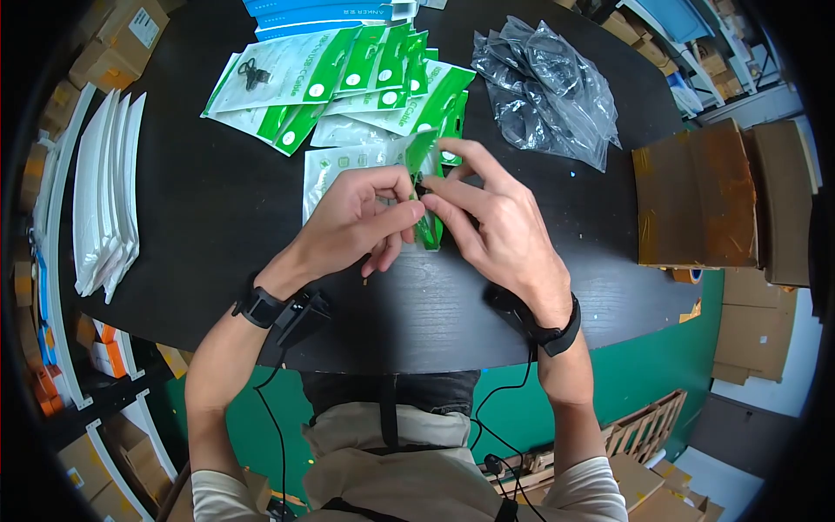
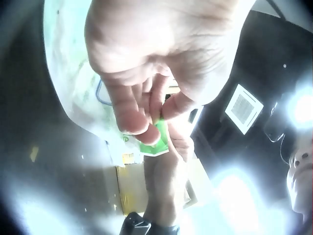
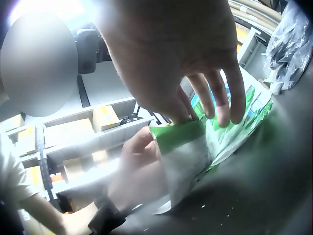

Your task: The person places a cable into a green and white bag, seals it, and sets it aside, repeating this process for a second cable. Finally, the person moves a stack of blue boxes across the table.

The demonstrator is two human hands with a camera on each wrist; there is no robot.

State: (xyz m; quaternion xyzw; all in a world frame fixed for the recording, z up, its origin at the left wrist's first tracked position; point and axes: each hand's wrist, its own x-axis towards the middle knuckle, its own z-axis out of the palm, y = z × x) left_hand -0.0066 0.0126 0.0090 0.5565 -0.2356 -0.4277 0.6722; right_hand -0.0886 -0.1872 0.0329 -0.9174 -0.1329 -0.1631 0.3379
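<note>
A green-and-white zip pouch [image 1: 348, 161] for a cable stands in front of the person, its green top end [image 1: 426, 230] between the two hands. My left hand [image 1: 352, 217] pinches one side of that green end between thumb and forefinger. The thumb and forefinger of my right hand [image 1: 504, 222] are at the pouch's mouth, pinching its other side, while the remaining fingers spread away from it. A small dark bit shows at the mouth between the fingertips. In the right wrist view, the pouch's pale body [image 3: 183, 164] hangs below its green strip.
Similar cable pouches [image 1: 287, 74] lie overlapping behind the hands, with blue boxes [image 1: 335, 16] beyond. Clear bags with dark contents [image 1: 548, 83] lie at back right. White padded envelopes [image 1: 109, 191] stand at left. A cardboard box [image 1: 696, 200] stands at the table's right edge.
</note>
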